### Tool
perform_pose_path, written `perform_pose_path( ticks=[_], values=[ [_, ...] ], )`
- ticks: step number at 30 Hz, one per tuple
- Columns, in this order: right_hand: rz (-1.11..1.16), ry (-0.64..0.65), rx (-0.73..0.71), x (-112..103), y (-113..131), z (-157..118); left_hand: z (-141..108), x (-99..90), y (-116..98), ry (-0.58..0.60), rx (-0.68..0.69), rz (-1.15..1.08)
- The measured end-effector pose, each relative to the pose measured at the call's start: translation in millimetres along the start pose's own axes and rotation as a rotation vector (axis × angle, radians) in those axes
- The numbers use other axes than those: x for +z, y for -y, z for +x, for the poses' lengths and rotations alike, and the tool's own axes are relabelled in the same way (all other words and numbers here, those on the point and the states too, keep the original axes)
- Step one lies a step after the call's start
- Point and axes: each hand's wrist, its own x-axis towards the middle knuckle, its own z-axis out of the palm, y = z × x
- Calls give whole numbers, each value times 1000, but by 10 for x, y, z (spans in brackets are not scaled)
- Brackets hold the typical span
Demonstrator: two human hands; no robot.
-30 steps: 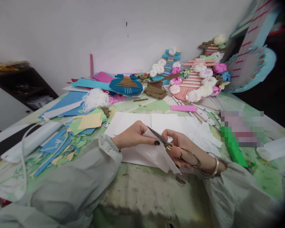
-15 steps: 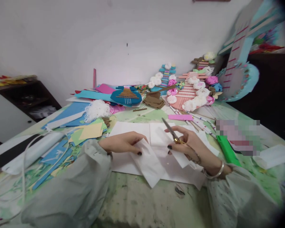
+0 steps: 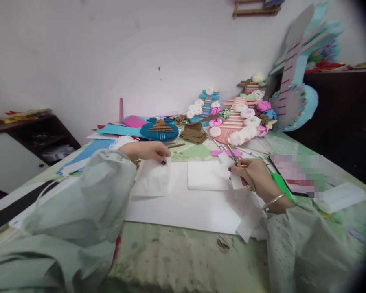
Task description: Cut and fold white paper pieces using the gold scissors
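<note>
Paper (image 3: 154,179) edge in left fingers (image 3: 163,162), scissors (image 3: 237,163) well apart

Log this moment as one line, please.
left hand: pinching white paper | right hand: holding scissors, paper scrap | below: large white sheet

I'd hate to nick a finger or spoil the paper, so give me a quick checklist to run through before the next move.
1. White paper square secured: ok, the left grip pinches it near its top right corner.
2. Scissors in the right grip: ok.
3. Blades pointing well away from the left grip: ok, the two are well apart.
4. Blades fully shut: cannot tell, too small.
5. Right grip free of offcuts: not ok, a white strip is at its fingers.
6. Large white sheet free of scraps: not ok, paper scraps overlap its right end.
</note>
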Motion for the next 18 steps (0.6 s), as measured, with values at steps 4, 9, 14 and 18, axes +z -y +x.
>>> perform_pose_path(
  ticks=[4, 9, 14, 18],
  values=[
    [-79, -12, -34, 17, -35, 33, 400, 75, 240, 188, -19, 21],
    [-101, 6, -41, 49, -26, 20, 599, 182, 511, 135, -3, 45],
    [-118, -3, -50, 55, 9, -4, 643, 244, 605, 68, -17, 173],
    [-123, -30, -51, 59, 7, 9, 636, 300, 544, -3, 11, 254]
  ],
)
